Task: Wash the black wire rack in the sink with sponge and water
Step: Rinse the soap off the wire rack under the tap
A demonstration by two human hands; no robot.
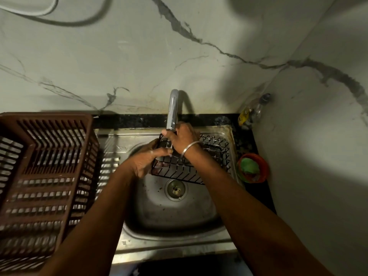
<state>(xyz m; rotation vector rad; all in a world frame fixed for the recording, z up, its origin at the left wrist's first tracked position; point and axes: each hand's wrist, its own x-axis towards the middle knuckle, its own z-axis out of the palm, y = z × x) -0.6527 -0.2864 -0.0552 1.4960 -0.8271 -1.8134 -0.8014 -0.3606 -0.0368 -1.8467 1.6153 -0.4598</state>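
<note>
Left hand (144, 162): fingers curled round the left end of the black wire rack (189, 172), gripping it.
Right hand (182, 136): back upward, fingers bent over the rack's far left corner, right under the tap (172, 110); what it holds is hidden, cannot tell.
Rack: held across the sink (175, 216), beyond the drain (176, 189).
Worktop (129, 120), left: brown slatted basket (45, 176).
Worktop, right: orange bowl (263, 166) with something green inside.
</note>
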